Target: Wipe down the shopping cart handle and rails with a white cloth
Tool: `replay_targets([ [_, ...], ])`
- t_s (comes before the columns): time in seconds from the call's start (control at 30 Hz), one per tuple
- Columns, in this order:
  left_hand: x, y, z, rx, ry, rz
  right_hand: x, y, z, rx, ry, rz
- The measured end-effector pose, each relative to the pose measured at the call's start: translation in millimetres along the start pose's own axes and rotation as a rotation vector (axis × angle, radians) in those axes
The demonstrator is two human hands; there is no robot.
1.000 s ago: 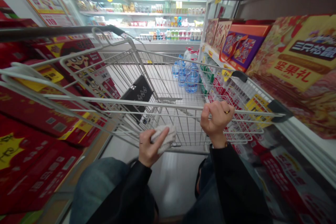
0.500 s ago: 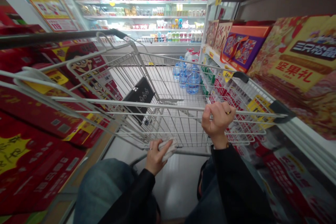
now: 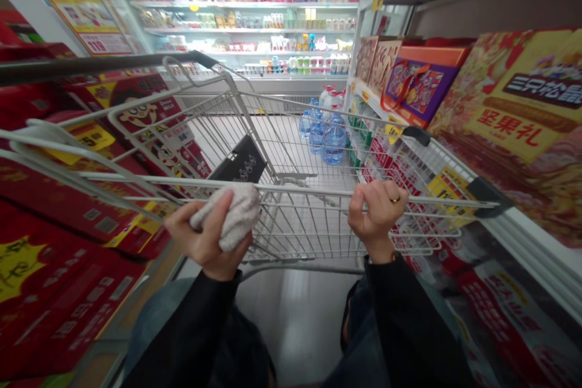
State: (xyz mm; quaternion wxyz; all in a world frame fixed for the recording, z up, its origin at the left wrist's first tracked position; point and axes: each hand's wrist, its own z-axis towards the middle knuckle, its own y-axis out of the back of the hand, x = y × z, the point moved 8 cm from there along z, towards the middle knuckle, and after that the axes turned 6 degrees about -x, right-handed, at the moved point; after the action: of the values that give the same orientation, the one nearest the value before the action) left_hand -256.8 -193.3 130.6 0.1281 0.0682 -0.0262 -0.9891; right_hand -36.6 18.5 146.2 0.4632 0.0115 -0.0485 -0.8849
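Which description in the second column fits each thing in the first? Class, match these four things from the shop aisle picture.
Things:
1. white cloth
2. right hand
3. water bottles
4. purple box

Descriptions:
A. on a shelf to the right of the cart
B. gripping the cart rail
C. held in the left hand
D. seen through the cart, beyond its far end

Pairs: 1-C, 2-B, 3-D, 4-A

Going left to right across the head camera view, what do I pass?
Red boxes → left hand gripping white cloth → cart rail → right hand → yellow-and-red nut gift box
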Motion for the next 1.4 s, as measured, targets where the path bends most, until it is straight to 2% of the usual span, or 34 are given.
replay_targets([
  [0.1, -13, -18.9, -54, 0.220, -0.098, -0.066, 0, 0, -1, -0.010, -0.001, 0.027],
  [0.2, -32, -31.2, -115, 0.347, -0.209, -0.107, 1, 1, 0, -0.020, 0.011, 0.040],
  [0.27, -41, -36.8, -140, 0.392, -0.243, -0.121, 2, 1, 0, -0.021, 0.013, 0.039],
  [0.33, -45, -38.9, -147, 0.409, -0.272, -0.130, 3, 2, 1, -0.020, 0.015, 0.037],
  [0.4, -42, -36.0, -138, 0.394, -0.284, -0.120, 3, 2, 1, -0.012, 0.021, 0.037],
  [0.5, -26, -24.4, -100, 0.328, -0.268, -0.079, 3, 2, 1, -0.004, 0.021, 0.030],
  [0.57, -10, -11.4, -65, 0.208, -0.208, -0.031, 3, 2, 0, -0.004, 0.020, 0.029],
  [0.63, 12, 5.9, -31, 0.017, -0.078, 0.041, 2, 2, 0, -0.001, 0.018, 0.034],
  [0.7, 23, 11.2, -12, -0.028, -0.035, 0.052, 2, 1, 0, -0.002, 0.014, 0.041],
  [0.73, 26, 12.8, -10, -0.039, -0.030, 0.052, 2, 1, 0, -0.004, 0.012, 0.045],
  [0.8, 28, 8.6, -22, 0.034, -0.033, 0.055, 3, 1, 1, -0.009, 0.007, 0.050],
  [0.93, 12, -9.4, -88, 0.293, -0.117, 0.039, 4, 1, 1, -0.019, 0.004, 0.048],
  [1.03, -8, -18.1, -130, 0.378, -0.187, -0.014, 4, 0, 1, -0.010, -0.005, 0.045],
  [1.1, -15, -22.0, -141, 0.404, -0.213, -0.033, 3, 0, 0, 0.000, -0.003, 0.048],
  [1.2, -9, -19.1, -130, 0.387, -0.222, -0.023, 3, 0, 0, 0.009, 0.005, 0.049],
  [1.3, 6, -7.1, -87, 0.319, -0.235, 0.020, 3, 0, 0, 0.008, 0.008, 0.050],
  [1.37, 17, 8.9, -45, 0.152, -0.204, 0.060, 3, 0, 0, 0.007, 0.013, 0.056],
  [1.4, 31, 22.3, -22, -0.008, -0.076, 0.122, 3, 0, 0, 0.006, 0.015, 0.058],
])
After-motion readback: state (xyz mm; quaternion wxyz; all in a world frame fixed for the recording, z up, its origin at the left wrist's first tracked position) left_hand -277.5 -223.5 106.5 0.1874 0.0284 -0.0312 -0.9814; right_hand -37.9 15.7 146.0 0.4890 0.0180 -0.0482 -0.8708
